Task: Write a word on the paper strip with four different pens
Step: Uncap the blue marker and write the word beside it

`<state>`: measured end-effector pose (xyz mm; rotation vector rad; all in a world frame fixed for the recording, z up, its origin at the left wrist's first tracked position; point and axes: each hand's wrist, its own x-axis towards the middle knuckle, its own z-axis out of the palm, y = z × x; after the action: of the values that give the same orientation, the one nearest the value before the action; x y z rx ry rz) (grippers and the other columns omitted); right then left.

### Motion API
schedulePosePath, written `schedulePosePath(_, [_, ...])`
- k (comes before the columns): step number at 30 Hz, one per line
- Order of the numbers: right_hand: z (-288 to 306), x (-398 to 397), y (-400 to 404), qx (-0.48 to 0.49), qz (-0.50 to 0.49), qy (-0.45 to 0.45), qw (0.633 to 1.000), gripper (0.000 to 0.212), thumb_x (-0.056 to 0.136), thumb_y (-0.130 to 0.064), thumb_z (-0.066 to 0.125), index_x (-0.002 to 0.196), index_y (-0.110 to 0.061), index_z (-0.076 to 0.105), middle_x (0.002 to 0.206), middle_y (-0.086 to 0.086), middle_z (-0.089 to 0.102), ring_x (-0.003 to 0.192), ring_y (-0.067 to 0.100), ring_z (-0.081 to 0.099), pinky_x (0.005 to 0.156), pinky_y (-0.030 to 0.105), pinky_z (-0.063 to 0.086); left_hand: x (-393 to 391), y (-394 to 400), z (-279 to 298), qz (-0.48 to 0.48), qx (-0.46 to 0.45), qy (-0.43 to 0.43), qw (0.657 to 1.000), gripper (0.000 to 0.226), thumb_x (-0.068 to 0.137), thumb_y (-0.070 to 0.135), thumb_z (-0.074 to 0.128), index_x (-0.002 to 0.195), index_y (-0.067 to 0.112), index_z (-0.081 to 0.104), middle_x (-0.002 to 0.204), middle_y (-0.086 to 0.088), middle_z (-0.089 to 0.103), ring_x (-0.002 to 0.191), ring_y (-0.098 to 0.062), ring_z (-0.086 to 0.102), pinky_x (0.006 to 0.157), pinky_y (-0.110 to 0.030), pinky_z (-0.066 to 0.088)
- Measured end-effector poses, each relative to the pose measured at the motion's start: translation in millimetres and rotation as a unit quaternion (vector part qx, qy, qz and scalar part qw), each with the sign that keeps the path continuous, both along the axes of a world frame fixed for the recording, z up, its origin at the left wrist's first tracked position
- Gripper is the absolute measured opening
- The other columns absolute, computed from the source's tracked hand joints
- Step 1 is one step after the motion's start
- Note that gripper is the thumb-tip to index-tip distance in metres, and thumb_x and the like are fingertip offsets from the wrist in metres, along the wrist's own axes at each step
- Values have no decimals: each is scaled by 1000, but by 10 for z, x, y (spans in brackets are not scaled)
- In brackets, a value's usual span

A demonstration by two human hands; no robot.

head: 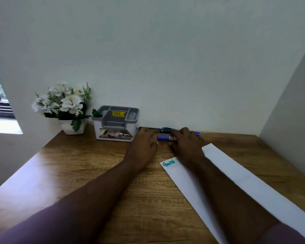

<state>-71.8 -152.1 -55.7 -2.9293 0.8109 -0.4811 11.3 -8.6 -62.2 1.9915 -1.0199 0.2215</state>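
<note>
A long white paper strip (pixel 245 176) lies diagonally on the wooden desk (pixel 88 166), with a green word (pixel 168 163) written at its far-left end. Pens lie along the wall: a blue marker (pixel 163 137) nearest me, and a dark pen with a blue end (pixel 165 129) behind it. My right hand (pixel 187 140) reaches over the markers and grips the blue marker's right part. My left hand (pixel 144 140) rests flat on the desk just left of the marker, fingers extended. A green pen (pixel 96 112) sits in the organizer.
A grey and white desk organizer (pixel 115 123) stands against the wall, left of the pens. A white pot of artificial flowers (pixel 65 106) stands further left. A side wall (pixel 289 111) closes the desk on the right. A window opening (pixel 0 106) is at far left.
</note>
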Motion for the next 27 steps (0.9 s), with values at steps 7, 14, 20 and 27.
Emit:
schedulePosePath(7, [58,0,19,16,181,-99,978,21,92,-33,54,106,-19,59,101,4,68,95,24,62,86,40,42,-30,-34,26,-18,27,33,999,44,94,25,54,136,19,48,134,-7,55,123,-21,50,101,-31,41])
schedulePosePath(14, [132,-17,103,-71,246,-166,952,51,93,-48,29,113,-20,67,92,4,73,81,21,65,68,33,48,-59,82,141,-54,-143,123,981,15,91,15,59,104,16,67,93,7,65,86,2,59,74,1,43])
schedulePosePath(20, [218,-168,31,119,129,-201,964,35,90,-54,50,85,-25,70,67,-11,61,66,4,56,59,28,37,2,181,252,-14,-197,170,965,16,94,22,54,106,17,63,81,8,65,64,-2,58,55,-10,49])
schedulePosePath(27, [427,-226,79,321,190,-358,856,46,96,-8,52,136,-28,40,110,5,64,85,21,70,79,37,59,-116,169,211,-115,-68,187,973,9,92,14,50,92,11,58,68,-2,58,53,-9,49,45,-18,40])
